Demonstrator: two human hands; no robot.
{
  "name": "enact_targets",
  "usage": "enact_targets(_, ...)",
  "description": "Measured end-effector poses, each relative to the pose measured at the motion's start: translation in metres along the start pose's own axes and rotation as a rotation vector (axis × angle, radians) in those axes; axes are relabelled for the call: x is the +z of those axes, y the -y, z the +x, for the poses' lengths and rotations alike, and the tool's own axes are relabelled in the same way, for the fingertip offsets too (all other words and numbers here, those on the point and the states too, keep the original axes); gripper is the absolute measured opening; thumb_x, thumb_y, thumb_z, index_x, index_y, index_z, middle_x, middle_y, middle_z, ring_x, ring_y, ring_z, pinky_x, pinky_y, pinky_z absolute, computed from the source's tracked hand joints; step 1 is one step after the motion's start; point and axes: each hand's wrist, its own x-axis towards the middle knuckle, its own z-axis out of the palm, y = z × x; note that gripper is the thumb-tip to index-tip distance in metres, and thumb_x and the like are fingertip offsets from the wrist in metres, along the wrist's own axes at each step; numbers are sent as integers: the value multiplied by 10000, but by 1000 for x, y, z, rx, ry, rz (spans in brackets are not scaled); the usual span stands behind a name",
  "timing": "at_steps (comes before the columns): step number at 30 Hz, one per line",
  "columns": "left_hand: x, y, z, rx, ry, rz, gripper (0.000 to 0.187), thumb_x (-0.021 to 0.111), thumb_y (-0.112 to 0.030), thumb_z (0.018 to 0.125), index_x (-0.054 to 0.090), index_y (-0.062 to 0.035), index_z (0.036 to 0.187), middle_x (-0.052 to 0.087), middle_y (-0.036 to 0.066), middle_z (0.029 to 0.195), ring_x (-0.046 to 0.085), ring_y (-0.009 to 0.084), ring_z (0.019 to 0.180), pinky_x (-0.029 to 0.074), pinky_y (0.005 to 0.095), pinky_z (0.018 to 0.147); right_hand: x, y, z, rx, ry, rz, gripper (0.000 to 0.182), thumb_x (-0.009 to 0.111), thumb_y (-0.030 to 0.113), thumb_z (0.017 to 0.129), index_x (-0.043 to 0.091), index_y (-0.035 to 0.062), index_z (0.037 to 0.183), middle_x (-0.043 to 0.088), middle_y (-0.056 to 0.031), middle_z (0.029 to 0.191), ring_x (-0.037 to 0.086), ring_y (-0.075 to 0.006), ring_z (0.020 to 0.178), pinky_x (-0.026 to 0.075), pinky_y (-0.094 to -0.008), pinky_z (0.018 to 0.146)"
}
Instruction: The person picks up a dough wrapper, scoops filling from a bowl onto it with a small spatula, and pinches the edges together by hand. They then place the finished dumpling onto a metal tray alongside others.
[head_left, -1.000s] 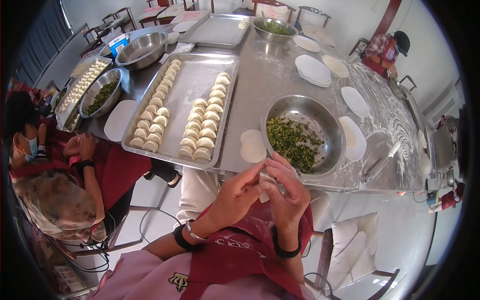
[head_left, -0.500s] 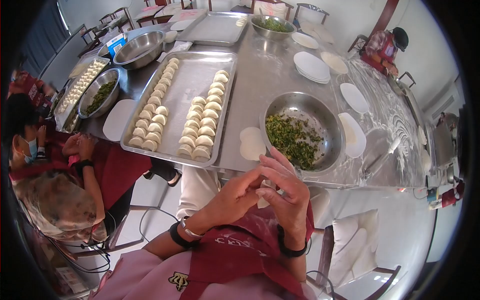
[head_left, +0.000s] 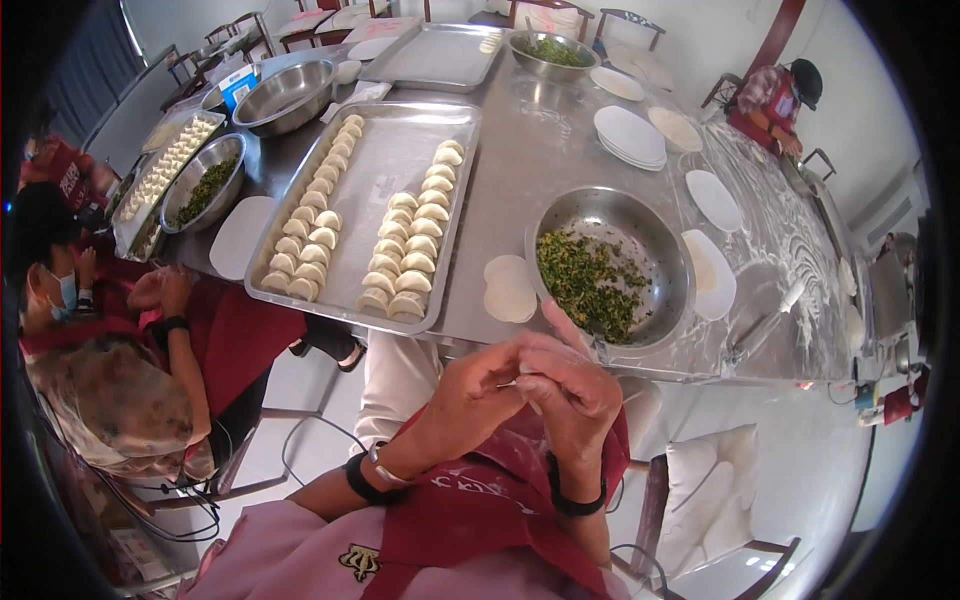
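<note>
My left hand [head_left: 470, 395] and my right hand [head_left: 580, 395] are pressed together in front of my red apron, just off the table's near edge. Their fingers are closed round a dumpling, mostly hidden, with only a bit of pale dough showing. Ahead of my right hand stands a steel bowl [head_left: 682, 300] holding chopped green filling [head_left: 590, 280]. Two overlapping dough wrappers [head_left: 510, 292] lie left of that bowl. Farther left, a metal tray [head_left: 462, 190] bears rows of folded dumplings [head_left: 405, 262].
A co-worker [head_left: 110, 390] sits close on my left; another person [head_left: 775, 110] works at the far right. White plates [head_left: 628, 138] and a floury patch [head_left: 790, 250] are on the table's right side. More bowls [head_left: 285, 97] and a second tray [head_left: 430, 60] stand farther back. A cushioned chair [head_left: 710, 500] is behind right.
My right fingers have folded down closer over my left fingers, covering more of the pale dough. The view has shifted slightly; the tray and bowls stay in place.
</note>
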Motion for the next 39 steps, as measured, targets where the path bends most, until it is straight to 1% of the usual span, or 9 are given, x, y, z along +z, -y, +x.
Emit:
enact_targets(6, 6, 14, 1, 119, -122, -89, 387, 557, 19, 970, 473, 68, 1345, 599, 108, 1247, 574, 134, 1145, 486, 285, 970, 1, 2, 0, -13, -25, -54, 229, 785, 73, 762, 757, 28, 985, 735, -152, 1069, 551, -377, 1275, 410, -471, 1083)
enact_targets(12, -2, 5, 0, -47, -70, 12, 398, 573, 29, 954, 473, 61, 1338, 605, 116, 1244, 587, 144, 1131, 486, 281, 966, 2, -12, -6, -24, 19, -70, 272, 768, 113, 791, 750, 47, 1054, 708, -148, 1161, 494, -375, 1333, 358, -479, 1119)
enact_targets(17, 3, 6, 1, -14, -149, -151, 453, 574, 51, 937, 435, 60, 1368, 594, 119, 1257, 573, 149, 1150, 478, 279, 978, 18, 12, 4, 89, -123, -5, 312, 737, 178, 848, 724, 35, 1125, 680, -157, 1225, 443, -374, 1375, 339, -496, 1120)
enact_targets(21, 11, 5, -1, 86, -107, -279, 469, 523, -7, 987, 376, 55, 1427, 568, 138, 1290, 552, 177, 1197, 450, 313, 1036, 4, -6, -1, -28, 24, -132, 372, 675, 266, 904, 692, 23, 1185, 657, -174, 1261, 405, -392, 1397, 337, -492, 1120)
enact_targets(23, 9, 10, -5, -11, -93, -593, 448, 473, -77, 1026, 367, 49, 1443, 544, 144, 1320, 537, 197, 1228, 437, 336, 1062, 1, -10, -3, -68, 59, -188, 395, 640, 301, 931, 678, 27, 1213, 644, -186, 1281, 389, -404, 1405, 338, -490, 1118)
enact_targets(27, -2, 16, -1, -155, -77, -767, 443, 389, -191, 1073, 371, 37, 1453, 497, 147, 1386, 501, 228, 1290, 416, 383, 1104, 8, -2, 2, -34, 9, -190, 377, 626, 283, 946, 671, 35, 1227, 639, -174, 1295, 385, -409, 1407, 303, -499, 1135)
enact_targets(29, -4, 14, 3, -136, -28, -809, 438, 396, -170, 1069, 372, 33, 1456, 476, 144, 1415, 490, 226, 1303, 408, 387, 1115, 14, 5, 5, -14, -65, -173, 362, 609, 269, 960, 667, 39, 1233, 630, -165, 1315, 386, -406, 1408, 284, -502, 1144)
enact_targets(35, 6, 16, 1, -142, -64, -856, 452, 407, -142, 1060, 347, 25, 1476, 472, 139, 1430, 514, 219, 1280, 408, 376, 1118, -1, -8, 0, -108, 88, -334, 414, 606, 254, 952, 620, 11, 1287, 566, -212, 1381, 380, -407, 1410, 329, -492, 1123)
enact_targets(39, 4, 14, 3, -125, 17, -898, 473, 422, -130, 1053, 323, 23, 1489, 477, 133, 1429, 504, 212, 1291, 398, 373, 1127, 6, 4, 6, -54, -15, -332, 415, 692, 181, 878, 645, 16, 1256, 609, -212, 1323, 401, -399, 1399, 375, -477, 1098)
